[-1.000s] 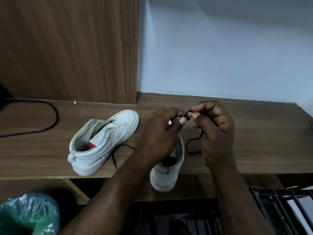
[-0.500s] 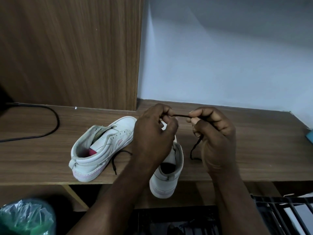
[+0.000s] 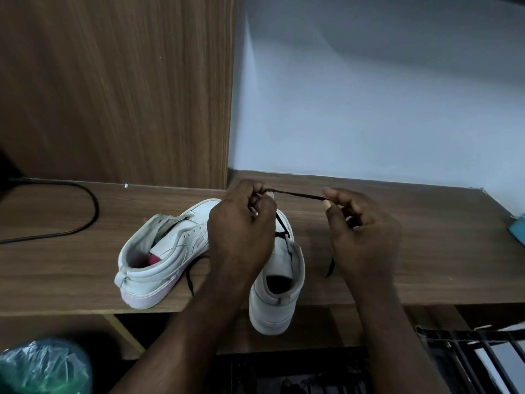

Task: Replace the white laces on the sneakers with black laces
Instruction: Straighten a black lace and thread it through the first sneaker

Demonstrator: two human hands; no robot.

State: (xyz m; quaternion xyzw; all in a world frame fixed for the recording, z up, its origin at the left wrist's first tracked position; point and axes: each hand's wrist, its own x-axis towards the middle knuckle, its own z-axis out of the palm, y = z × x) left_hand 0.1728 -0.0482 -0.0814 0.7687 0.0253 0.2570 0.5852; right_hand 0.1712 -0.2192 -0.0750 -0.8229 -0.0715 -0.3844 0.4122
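The left hand and the right hand each pinched the black lace, drawn taut between them above the wooden table. Below the left hand the lace ran down into the near sneaker, whose heel overhung the table's edge. The second sneaker lay just beside it. A black cable curved at far left.

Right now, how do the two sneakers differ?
The left sneaker sits wholly on the table, angled; the right sneaker overhangs the edge heel-first. The left sneaker shows pink inside; the right sneaker, dark. The black lace pinched by left hand and right hand runs to the right sneaker, not the left sneaker. Both are white.
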